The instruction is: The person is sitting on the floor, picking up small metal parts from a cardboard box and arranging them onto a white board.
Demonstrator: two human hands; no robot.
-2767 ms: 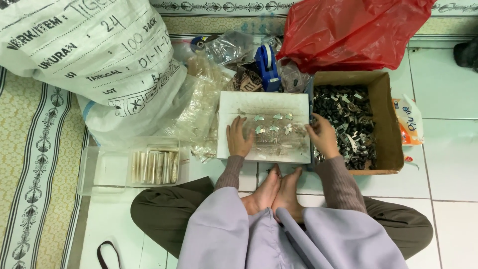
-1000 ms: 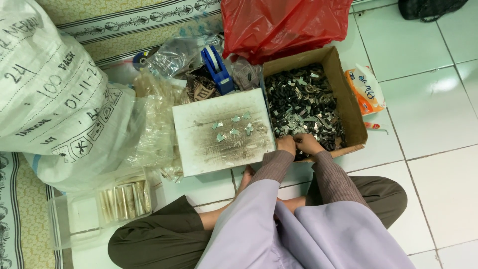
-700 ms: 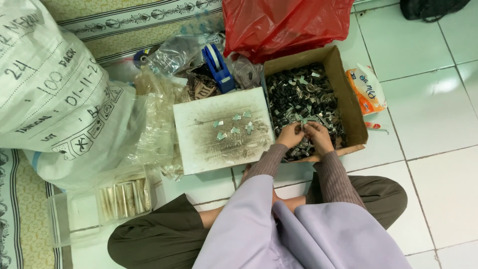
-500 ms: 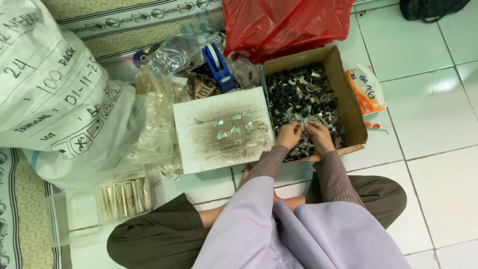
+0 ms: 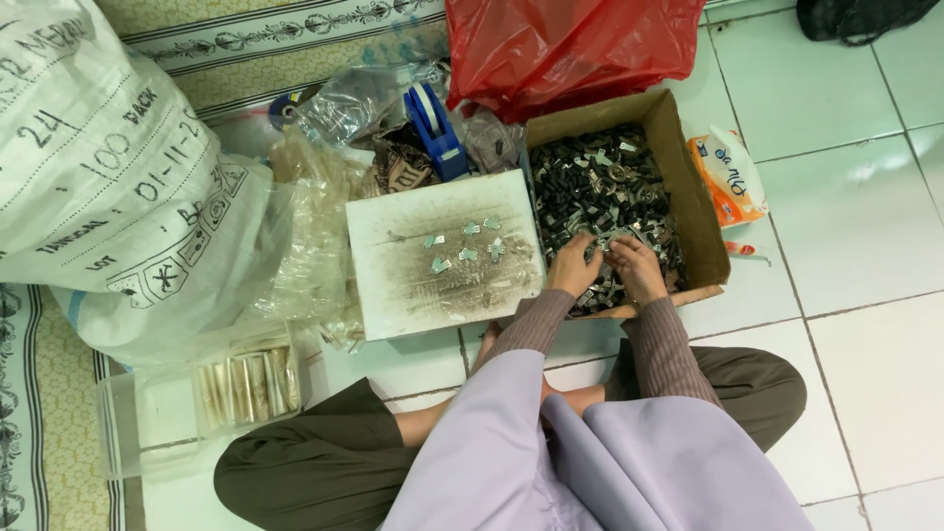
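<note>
Both my hands are inside a brown cardboard box (image 5: 694, 202) filled with small dark and silvery metal parts (image 5: 590, 182). My left hand (image 5: 573, 264) rests on the pile near the box's front left, fingers curled among the parts. My right hand (image 5: 637, 268) is beside it, fingers bent into the pile. Whether either hand pinches a part is hidden. To the left lies a stained white board (image 5: 442, 254) with several small silvery pieces (image 5: 464, 241) on it.
A big white printed sack (image 5: 108, 177) lies at the left, clear plastic bags (image 5: 315, 236) beside it. A blue tape dispenser (image 5: 436, 128) and red plastic bag (image 5: 570, 44) lie behind. A clear tray (image 5: 197, 398) with packets sits front left. An orange-white packet (image 5: 730, 177) lies right.
My hands left the white board and moved right into the cardboard box. In the last second they pushed further into the pile of parts and spread slightly apart.
</note>
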